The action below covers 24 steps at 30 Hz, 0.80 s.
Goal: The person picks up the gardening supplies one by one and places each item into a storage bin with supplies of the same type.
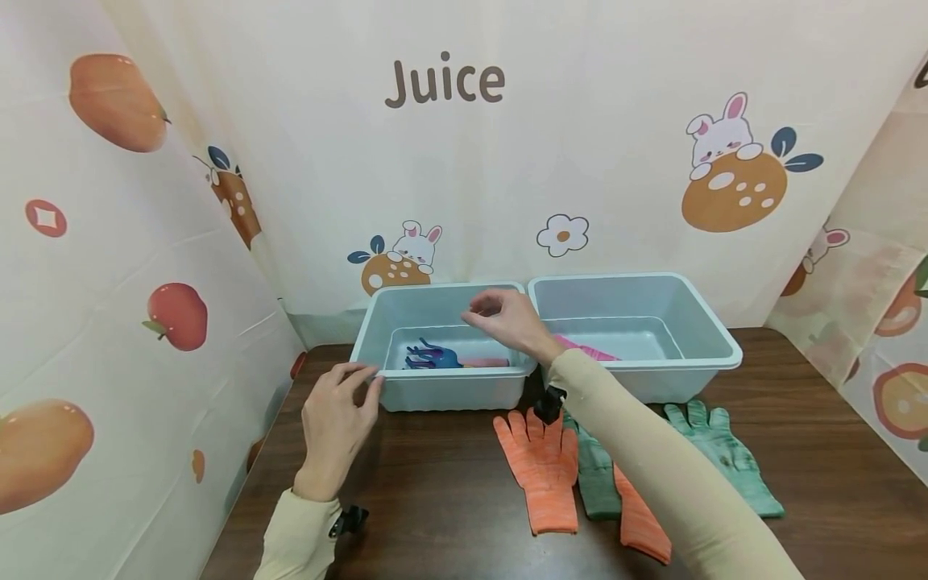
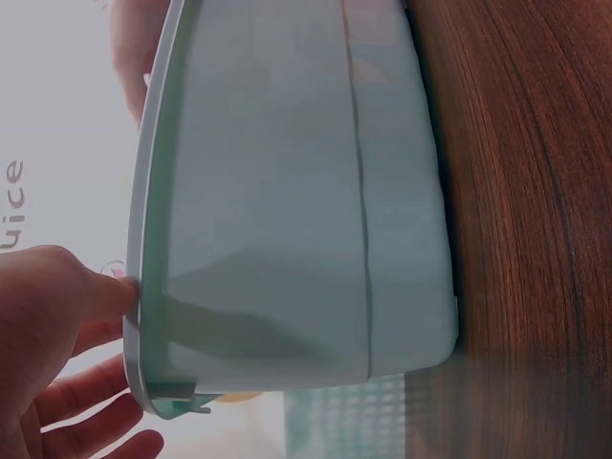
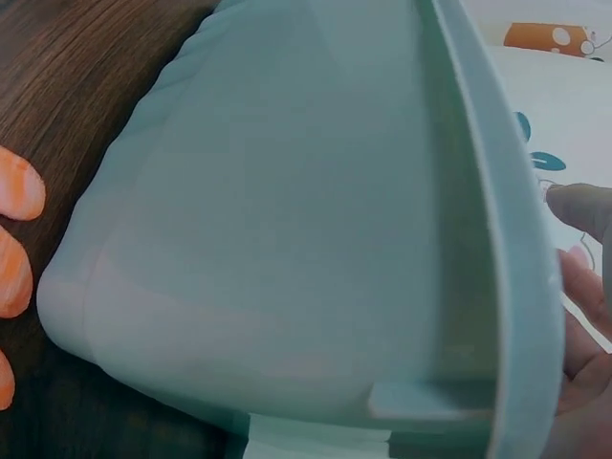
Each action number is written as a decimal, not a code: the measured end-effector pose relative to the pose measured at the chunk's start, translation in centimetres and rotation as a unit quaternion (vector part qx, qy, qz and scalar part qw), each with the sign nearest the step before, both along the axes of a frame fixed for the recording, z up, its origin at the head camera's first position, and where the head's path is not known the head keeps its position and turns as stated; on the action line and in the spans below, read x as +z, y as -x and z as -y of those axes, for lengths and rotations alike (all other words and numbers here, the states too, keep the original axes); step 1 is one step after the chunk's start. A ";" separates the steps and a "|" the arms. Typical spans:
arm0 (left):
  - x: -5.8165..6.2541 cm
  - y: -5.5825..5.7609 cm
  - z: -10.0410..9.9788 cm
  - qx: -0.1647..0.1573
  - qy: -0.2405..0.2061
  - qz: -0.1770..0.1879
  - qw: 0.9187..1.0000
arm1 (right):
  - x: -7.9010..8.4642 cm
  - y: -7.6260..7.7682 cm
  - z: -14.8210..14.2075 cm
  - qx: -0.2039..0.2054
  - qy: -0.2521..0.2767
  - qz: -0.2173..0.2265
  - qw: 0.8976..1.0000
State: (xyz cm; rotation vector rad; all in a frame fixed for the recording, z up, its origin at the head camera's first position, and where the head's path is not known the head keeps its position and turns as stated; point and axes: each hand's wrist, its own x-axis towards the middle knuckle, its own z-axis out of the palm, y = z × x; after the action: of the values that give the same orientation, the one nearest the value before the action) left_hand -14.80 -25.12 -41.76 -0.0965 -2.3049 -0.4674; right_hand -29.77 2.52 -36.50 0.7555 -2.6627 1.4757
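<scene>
My left hand point(image 1: 335, 423) is at the front left corner of the left pale blue bin point(image 1: 457, 392), its thumb and index fingertip touching the rim. In the left wrist view the bin's rim point(image 2: 143, 220) crosses in front of some of those fingers. Over the right part of that bin hovers my right hand point(image 1: 511, 322), loosely bent, with nothing visible between its fingers. A blue and purple item with finger-like prongs point(image 1: 433, 356) and a pink end lies inside the bin; it may be a glove. The front wall hides part of it.
A second bin point(image 1: 670, 387) adjoins on the right, with a pink striped item point(image 1: 590, 351) inside, partly hidden by my right arm. Orange gloves point(image 1: 547, 475) and green gloves point(image 1: 728, 455) lie on the brown table point(image 1: 420, 499), in front. A printed curtain point(image 1: 464, 177) hangs behind.
</scene>
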 end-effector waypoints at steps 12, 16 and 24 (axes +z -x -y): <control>-0.1 0.0 -0.1 0.002 -0.001 0.002 1.000 | 0.8 -0.5 -0.2 -0.009 0.017 0.009 1.000; -0.1 0.1 -0.1 0.001 -0.002 0.004 1.000 | 1.0 -0.8 -0.4 -0.013 0.027 0.013 0.999; 0.0 0.0 -0.2 0.005 -0.003 0.005 1.000 | 1.0 -1.3 -0.8 -0.023 0.042 0.024 0.999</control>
State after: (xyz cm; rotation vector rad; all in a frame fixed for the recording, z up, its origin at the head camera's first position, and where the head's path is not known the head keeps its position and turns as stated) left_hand -14.84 -24.96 -41.77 -0.0796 -2.3127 -0.4696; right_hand -28.47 3.36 -35.55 0.6580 -2.6135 1.6037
